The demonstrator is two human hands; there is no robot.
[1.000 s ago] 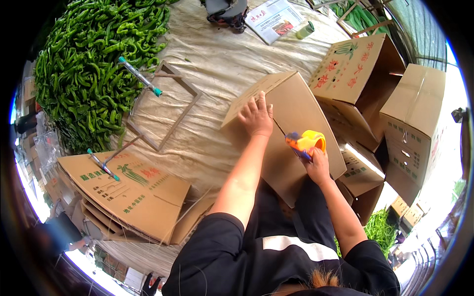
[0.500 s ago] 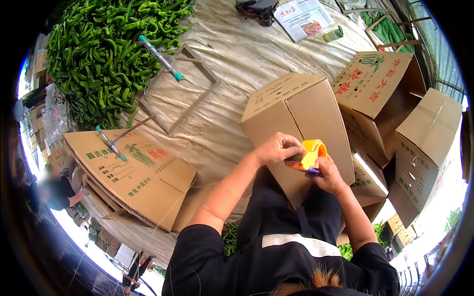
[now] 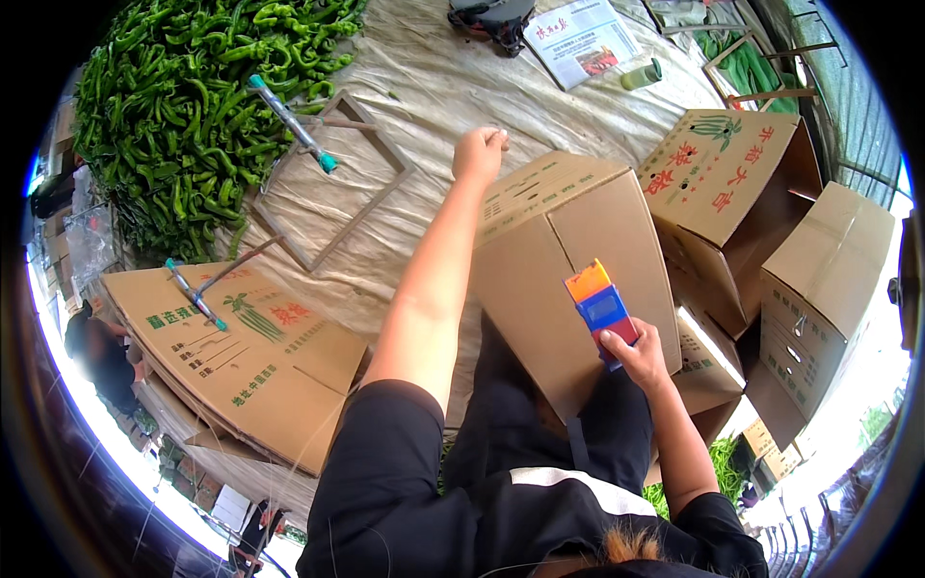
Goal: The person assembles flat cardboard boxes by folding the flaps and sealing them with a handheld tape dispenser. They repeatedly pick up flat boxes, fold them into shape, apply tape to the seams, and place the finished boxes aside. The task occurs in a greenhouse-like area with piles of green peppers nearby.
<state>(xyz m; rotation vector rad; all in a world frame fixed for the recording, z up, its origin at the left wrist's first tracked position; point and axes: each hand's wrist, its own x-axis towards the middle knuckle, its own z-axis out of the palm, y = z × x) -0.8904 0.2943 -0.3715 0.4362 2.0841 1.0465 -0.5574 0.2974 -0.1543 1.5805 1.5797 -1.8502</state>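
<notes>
My right hand (image 3: 638,354) grips a blue, orange and red packing tape dispenser (image 3: 607,310) in front of the near side of a cardboard box (image 3: 602,226). The box stands tilted between my knees, with a seam down its near face. My left arm reaches far forward past the box's left side. At its end my left hand (image 3: 480,156) is closed, the fingers curled and pressed together. Whatever they may hold is too small or hidden to make out.
Green peppers (image 3: 193,125) lie heaped at the far left. A metal frame with taped handles (image 3: 332,183) rests beside them. Flattened cartons (image 3: 241,337) are stacked at left; open boxes (image 3: 732,193) stand at right. A newspaper (image 3: 580,43) and green cup (image 3: 641,74) lie at the back.
My left hand has left the tape dispenser and moved far forward and left. The right hand keeps the dispenser, now turned with its blue side up and its orange end pointing away.
</notes>
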